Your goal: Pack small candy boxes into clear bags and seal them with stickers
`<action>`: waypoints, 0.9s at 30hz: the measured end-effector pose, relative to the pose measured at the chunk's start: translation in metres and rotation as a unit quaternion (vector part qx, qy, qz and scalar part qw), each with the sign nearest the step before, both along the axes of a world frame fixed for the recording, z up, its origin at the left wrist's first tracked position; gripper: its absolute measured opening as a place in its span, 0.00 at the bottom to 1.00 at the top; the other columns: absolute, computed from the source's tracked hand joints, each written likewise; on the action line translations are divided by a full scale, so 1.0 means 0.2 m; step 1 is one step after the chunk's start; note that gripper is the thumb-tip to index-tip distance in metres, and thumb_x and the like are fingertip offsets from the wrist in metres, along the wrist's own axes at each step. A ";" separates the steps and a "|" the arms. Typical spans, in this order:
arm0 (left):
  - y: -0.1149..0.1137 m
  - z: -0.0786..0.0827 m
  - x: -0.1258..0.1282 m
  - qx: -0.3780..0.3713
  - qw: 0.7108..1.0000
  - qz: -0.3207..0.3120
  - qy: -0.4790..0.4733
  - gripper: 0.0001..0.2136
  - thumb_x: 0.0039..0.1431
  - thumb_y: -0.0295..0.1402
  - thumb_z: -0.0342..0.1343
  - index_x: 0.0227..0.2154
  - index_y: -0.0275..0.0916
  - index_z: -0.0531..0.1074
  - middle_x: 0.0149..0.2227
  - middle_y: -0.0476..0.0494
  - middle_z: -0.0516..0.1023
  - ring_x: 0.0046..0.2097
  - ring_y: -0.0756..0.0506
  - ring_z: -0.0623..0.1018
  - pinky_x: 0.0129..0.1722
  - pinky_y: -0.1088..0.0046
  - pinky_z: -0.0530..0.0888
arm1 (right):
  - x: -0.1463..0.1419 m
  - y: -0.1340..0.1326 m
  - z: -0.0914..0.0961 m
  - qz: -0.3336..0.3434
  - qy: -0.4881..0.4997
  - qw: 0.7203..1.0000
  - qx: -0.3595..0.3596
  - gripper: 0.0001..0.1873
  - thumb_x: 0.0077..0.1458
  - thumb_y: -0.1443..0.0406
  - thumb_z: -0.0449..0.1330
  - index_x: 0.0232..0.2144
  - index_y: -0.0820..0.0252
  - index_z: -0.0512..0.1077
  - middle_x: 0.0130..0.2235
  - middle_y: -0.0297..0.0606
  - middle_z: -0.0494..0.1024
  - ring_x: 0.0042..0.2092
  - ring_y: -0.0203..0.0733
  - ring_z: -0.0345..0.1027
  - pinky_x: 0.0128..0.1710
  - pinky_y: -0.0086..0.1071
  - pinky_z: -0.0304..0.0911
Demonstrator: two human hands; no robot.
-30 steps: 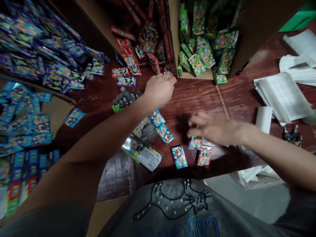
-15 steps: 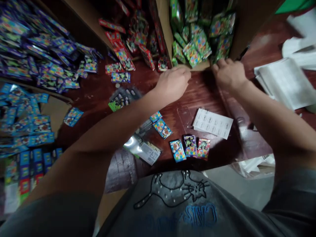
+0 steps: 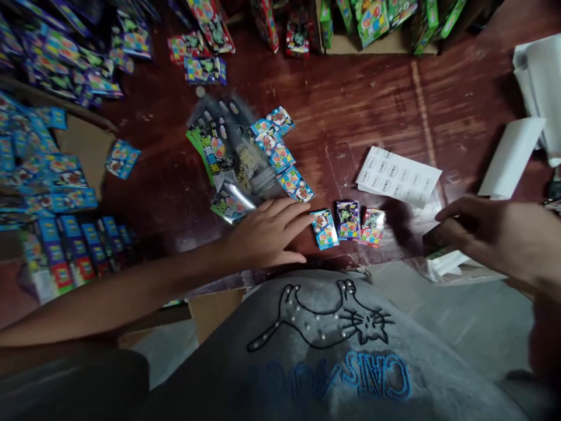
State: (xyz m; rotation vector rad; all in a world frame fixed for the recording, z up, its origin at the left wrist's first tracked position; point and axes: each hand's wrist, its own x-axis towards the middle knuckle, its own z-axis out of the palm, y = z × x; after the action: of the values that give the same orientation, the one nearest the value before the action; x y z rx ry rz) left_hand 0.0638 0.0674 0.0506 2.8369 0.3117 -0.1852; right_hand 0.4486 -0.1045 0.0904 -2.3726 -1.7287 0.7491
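My left hand [image 3: 278, 231] is open, palm down with the fingers spread, low over the table. Its fingertips are beside a blue candy packet [image 3: 325, 229]. Right of that packet lie a purple packet [image 3: 348, 220] and a red packet [image 3: 372, 226], side by side. My right hand [image 3: 495, 237] is blurred at the right, fingers curled round a small dark, greenish thing I cannot make out. Above the left hand are clear printed bags [image 3: 236, 152] and several blue packets [image 3: 275, 149]. A sheet of round stickers [image 3: 397, 175] lies between the hands, farther back.
Purple packets [image 3: 65, 52] are heaped at the upper left, with blue packets [image 3: 48, 169] in a carton below. Green packets [image 3: 371, 20] fill a box at the back. White paper [image 3: 512, 158] lies at the right. An open bag [image 3: 456, 266] hangs by the table's front edge.
Both hands have come back from the green box toward my body. The left has opened near the blue packet; the right has moved out to the right. The view has tilted down.
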 end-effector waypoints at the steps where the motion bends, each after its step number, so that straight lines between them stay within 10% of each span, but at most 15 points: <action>1: -0.04 -0.02 0.02 0.004 0.999 0.036 -0.004 0.46 0.59 0.62 0.68 0.69 0.33 0.67 0.69 0.29 0.73 0.67 0.28 0.72 0.64 0.51 0.68 | -0.05 -0.02 -0.04 -0.003 -0.041 0.998 -0.049 0.28 0.57 0.36 0.56 0.29 0.49 0.78 0.21 0.39 0.71 0.21 0.45 0.58 0.27 0.40 0.53; 5: -0.18 -0.09 0.16 0.012 0.993 0.117 -0.005 0.54 0.57 0.58 0.70 0.75 0.28 0.56 0.66 0.25 0.73 0.64 0.27 0.72 0.61 0.50 0.68 | -0.29 0.06 -0.15 -0.060 -0.113 0.985 -0.117 0.22 0.63 0.48 0.55 0.37 0.56 0.79 0.27 0.47 0.79 0.28 0.51 0.70 0.33 0.43 0.59; 9: -0.23 -0.13 0.21 0.001 0.991 0.136 -0.001 0.45 0.63 0.44 0.66 0.75 0.26 0.55 0.64 0.25 0.74 0.62 0.28 0.72 0.59 0.52 0.68 | -0.38 0.09 -0.15 -0.110 -0.041 0.993 -0.001 0.19 0.65 0.51 0.56 0.45 0.59 0.76 0.35 0.48 0.83 0.32 0.52 0.75 0.36 0.45 0.66; 12: -0.20 -0.13 0.17 -0.012 0.994 0.109 -0.016 0.42 0.64 0.41 0.65 0.74 0.27 0.56 0.67 0.24 0.71 0.65 0.28 0.71 0.62 0.50 0.67 | -0.30 -0.01 -0.14 0.058 0.053 0.989 0.124 0.16 0.66 0.54 0.58 0.47 0.58 0.74 0.45 0.49 0.83 0.43 0.53 0.79 0.45 0.48 0.73; 16: -0.16 -0.15 0.18 -0.034 0.994 0.077 -0.068 0.47 0.61 0.47 0.70 0.76 0.35 0.56 0.76 0.24 0.59 0.72 0.25 0.64 0.69 0.45 0.64 | -0.20 -0.18 -0.17 0.253 0.119 0.955 0.096 0.26 0.66 0.60 0.63 0.64 0.55 0.68 0.62 0.52 0.76 0.64 0.60 0.71 0.62 0.56 0.71; 23: -0.16 -0.23 0.36 -0.034 0.997 -0.002 -0.069 0.28 0.70 0.44 0.63 0.69 0.44 0.70 0.76 0.30 0.62 0.72 0.27 0.68 0.69 0.41 0.65 | -0.34 -0.27 -0.26 0.066 -0.059 0.980 0.180 0.24 0.68 0.65 0.59 0.64 0.58 0.75 0.53 0.54 0.76 0.52 0.58 0.77 0.50 0.52 0.78; 27: -0.17 -0.19 0.32 -0.042 0.997 0.004 -0.070 0.38 0.65 0.47 0.68 0.74 0.43 0.64 0.79 0.27 0.55 0.75 0.26 0.63 0.72 0.40 0.60 | -0.36 -0.25 -0.29 0.125 0.018 0.974 0.186 0.45 0.65 0.49 0.66 0.76 0.58 0.60 0.63 0.59 0.69 0.62 0.64 0.72 0.59 0.57 0.77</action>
State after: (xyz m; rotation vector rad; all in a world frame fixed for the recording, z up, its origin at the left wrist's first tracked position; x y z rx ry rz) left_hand 0.1282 0.0342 0.0133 2.7472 0.2792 0.0017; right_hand 0.3774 -0.1547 0.0331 -1.9102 -1.9734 0.4392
